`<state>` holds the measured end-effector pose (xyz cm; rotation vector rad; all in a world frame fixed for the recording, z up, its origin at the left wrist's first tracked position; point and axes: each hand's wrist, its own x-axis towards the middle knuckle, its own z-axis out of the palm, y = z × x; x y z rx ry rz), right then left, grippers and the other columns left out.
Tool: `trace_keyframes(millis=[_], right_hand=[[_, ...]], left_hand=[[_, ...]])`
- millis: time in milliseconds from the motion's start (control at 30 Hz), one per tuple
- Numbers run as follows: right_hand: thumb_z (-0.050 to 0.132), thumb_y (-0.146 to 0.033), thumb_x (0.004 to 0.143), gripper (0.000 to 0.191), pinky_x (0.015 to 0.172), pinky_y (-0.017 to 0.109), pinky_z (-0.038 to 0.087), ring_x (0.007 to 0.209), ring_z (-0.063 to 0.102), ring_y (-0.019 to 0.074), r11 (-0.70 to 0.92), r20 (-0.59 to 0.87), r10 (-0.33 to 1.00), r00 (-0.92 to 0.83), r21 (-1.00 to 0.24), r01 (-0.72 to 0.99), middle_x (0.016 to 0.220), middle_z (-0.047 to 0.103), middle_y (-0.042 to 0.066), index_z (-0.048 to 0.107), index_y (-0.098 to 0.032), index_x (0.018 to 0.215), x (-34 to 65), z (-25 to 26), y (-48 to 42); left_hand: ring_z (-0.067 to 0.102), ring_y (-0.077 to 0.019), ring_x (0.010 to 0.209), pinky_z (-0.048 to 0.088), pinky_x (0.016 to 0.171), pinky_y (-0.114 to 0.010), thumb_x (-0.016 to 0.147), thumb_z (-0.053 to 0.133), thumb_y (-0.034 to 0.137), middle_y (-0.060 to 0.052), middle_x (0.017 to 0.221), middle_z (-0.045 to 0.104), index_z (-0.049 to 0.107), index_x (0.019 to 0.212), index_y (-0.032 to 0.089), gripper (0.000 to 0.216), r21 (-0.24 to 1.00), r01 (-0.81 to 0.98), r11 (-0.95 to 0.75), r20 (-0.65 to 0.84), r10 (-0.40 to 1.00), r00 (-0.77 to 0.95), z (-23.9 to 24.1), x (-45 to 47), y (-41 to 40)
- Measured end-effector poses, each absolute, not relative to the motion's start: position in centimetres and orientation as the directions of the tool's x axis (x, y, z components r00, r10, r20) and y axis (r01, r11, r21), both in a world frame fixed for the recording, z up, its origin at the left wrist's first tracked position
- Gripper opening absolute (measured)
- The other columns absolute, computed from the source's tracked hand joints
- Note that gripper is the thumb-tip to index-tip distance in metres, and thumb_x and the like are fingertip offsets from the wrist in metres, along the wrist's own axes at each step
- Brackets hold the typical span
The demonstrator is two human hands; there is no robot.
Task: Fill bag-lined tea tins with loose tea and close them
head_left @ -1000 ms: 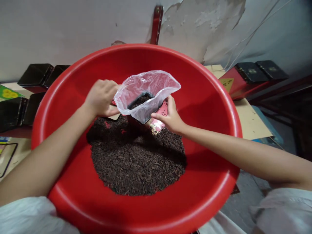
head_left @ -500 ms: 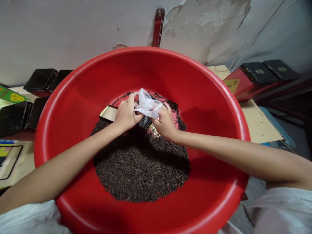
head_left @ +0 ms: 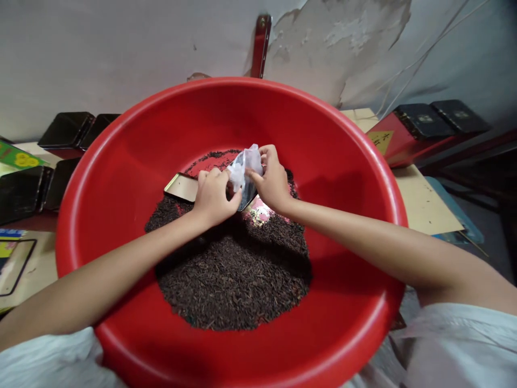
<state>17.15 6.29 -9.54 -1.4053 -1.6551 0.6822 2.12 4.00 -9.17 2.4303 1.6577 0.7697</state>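
Note:
A big red plastic basin (head_left: 121, 161) fills the view, with a heap of dark loose tea leaves (head_left: 230, 269) in its bottom. At the far side of the heap my left hand (head_left: 214, 196) and my right hand (head_left: 272, 180) are both closed on the gathered top of a clear plastic bag (head_left: 245, 164). The bag lines a small dark tin (head_left: 245, 198) that shows only as a sliver between my hands. A flat gold-coloured lid (head_left: 180, 187) lies on the leaves just left of my left hand.
Black tins (head_left: 64, 129) stand at the left behind the basin, and more black tins (head_left: 440, 118) sit on a red box at the right. A red handle (head_left: 260, 46) leans on the peeling wall. Cardboard (head_left: 424, 202) lies to the right.
The bag stood wide open over the tin a second ago. Both hands have since pressed its mouth together and gathered it into a small bunch, the right hand rising slightly.

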Motion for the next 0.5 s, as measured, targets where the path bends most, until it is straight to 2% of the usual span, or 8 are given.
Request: trace_keyframes(millis=[67, 167, 267, 367, 433, 500], right_hand=[[0.054, -0.029, 0.079, 0.018, 0.073, 0.032, 0.039, 0.082, 0.056, 0.0181, 0.272, 0.325, 0.945, -0.020, -0.756, 0.595, 0.092, 0.061, 0.004, 0.048, -0.023, 0.095, 17.3, -9.7, 6.8], [0.054, -0.031, 0.081, 0.010, 0.073, 0.033, 0.035, 0.084, 0.054, 0.0199, 0.298, 0.384, 0.922, -0.051, -0.619, 0.727, 0.090, 0.061, 0.006, 0.053, -0.021, 0.081, 17.4, -9.4, 7.0], [0.050, -0.030, 0.084, 0.017, 0.065, 0.029, 0.030, 0.068, 0.050, 0.0150, 0.318, 0.295, 0.941, -0.167, -0.599, 0.735, 0.076, 0.061, 0.003, 0.055, -0.020, 0.071, 17.3, -8.8, 6.8], [0.046, -0.022, 0.085, 0.023, 0.062, 0.029, 0.025, 0.064, 0.046, 0.0139, 0.344, 0.209, 0.939, -0.273, -0.530, 0.775, 0.068, 0.059, 0.003, 0.054, -0.018, 0.063, 17.1, -8.0, 6.7], [0.045, -0.016, 0.083, 0.023, 0.064, 0.029, 0.024, 0.067, 0.047, 0.0149, 0.384, 0.163, 0.923, -0.349, -0.457, 0.802, 0.068, 0.060, 0.004, 0.055, -0.017, 0.062, 17.0, -7.6, 7.0], [0.046, -0.014, 0.081, 0.020, 0.066, 0.030, 0.026, 0.067, 0.048, 0.0153, 0.444, 0.109, 0.890, -0.443, -0.428, 0.787, 0.069, 0.061, 0.005, 0.059, -0.017, 0.066, 17.1, -7.1, 7.4]], left_hand=[[0.050, -0.0224, 0.076, 0.044, 0.072, -0.038, 0.076, 0.053, 0.026, -0.008, 0.076, 0.054, 0.052, 0.076, 0.017, 0.009, 0.343, 0.805, -0.484, 0.357, 0.860, 0.365, -9.2, 2.0, 3.6], [0.051, -0.0228, 0.080, 0.045, 0.072, -0.036, 0.084, 0.044, 0.023, -0.009, 0.077, 0.057, 0.055, 0.077, 0.016, 0.014, 0.303, 0.719, -0.625, 0.335, 0.777, 0.533, -9.2, 1.5, 3.8], [0.051, -0.0230, 0.085, 0.044, 0.076, -0.037, 0.087, 0.041, 0.017, -0.008, 0.079, 0.061, 0.058, 0.076, 0.018, 0.021, 0.229, 0.656, -0.720, 0.322, 0.691, 0.647, -9.1, 0.9, 4.7], [0.051, -0.0258, 0.099, 0.043, 0.084, -0.041, 0.086, 0.046, 0.020, -0.009, 0.101, 0.063, 0.063, 0.075, 0.020, 0.020, 0.160, 0.683, -0.713, 0.411, 0.677, 0.610, -8.8, 0.6, 5.2], [0.049, -0.0275, 0.109, 0.042, 0.091, -0.044, 0.086, 0.049, 0.023, -0.010, 0.115, 0.060, 0.065, 0.073, 0.020, 0.021, 0.167, 0.685, -0.709, 0.466, 0.669, 0.579, -8.7, 0.6, 5.5], [0.051, -0.0263, 0.111, 0.043, 0.094, -0.043, 0.085, 0.049, 0.022, -0.009, 0.118, 0.060, 0.067, 0.076, 0.019, 0.020, 0.222, 0.650, -0.727, 0.470, 0.664, 0.582, -8.7, 0.6, 5.7]])
